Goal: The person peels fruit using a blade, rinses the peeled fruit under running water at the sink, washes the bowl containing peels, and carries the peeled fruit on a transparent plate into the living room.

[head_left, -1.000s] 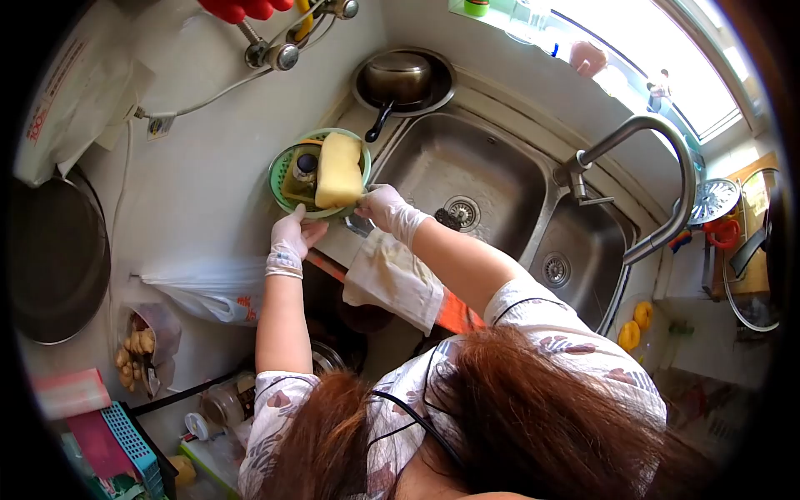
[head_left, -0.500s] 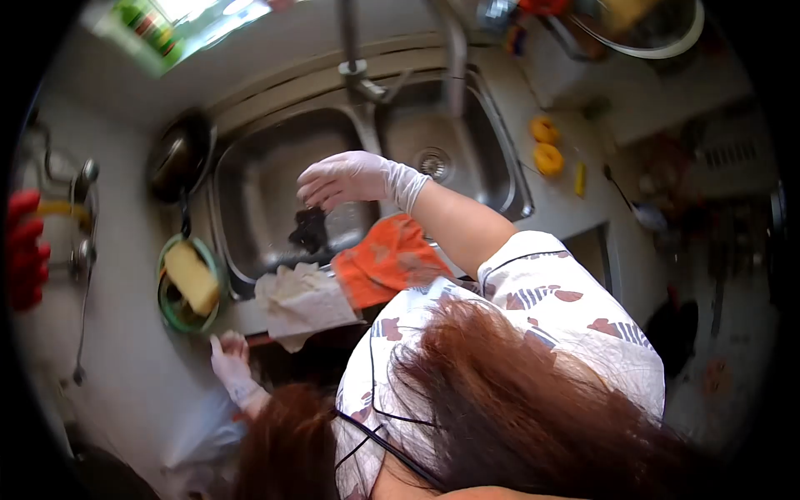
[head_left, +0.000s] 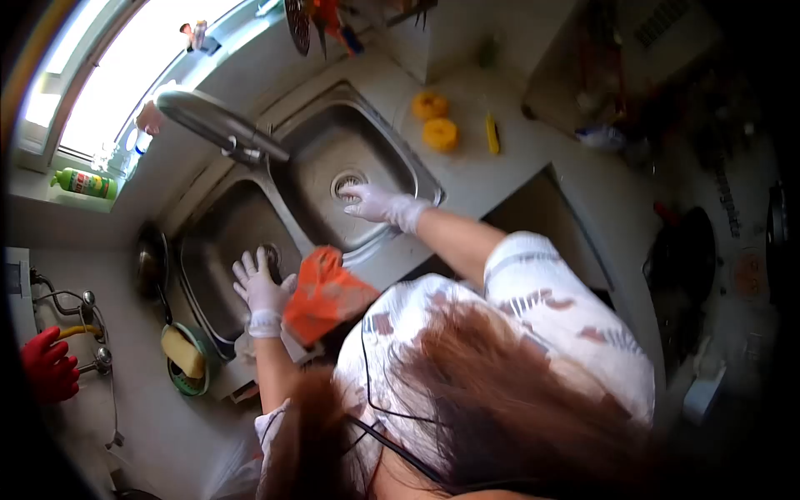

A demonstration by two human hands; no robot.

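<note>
My left hand, in a thin white glove, hangs over the near side of the left sink basin with its fingers spread and nothing in it. An orange cloth drapes over the sink's front edge just right of it. A dark shape in that basin is partly behind my fingers; I cannot tell what it is. My right hand, gloved likewise, is over the right basin, its fingers stretched toward the round drain. Whether it touches the drain is unclear.
The faucet arches over the sink. Two yellow round things and a yellow-handled tool lie on the right counter. Left of the sink are a dark pan and a green bowl with a yellow sponge. Red gloves hang far left.
My right hand has moved from the left basin to the right one. My left hand has come up from beside the counter to the left basin. The camera view has turned.
</note>
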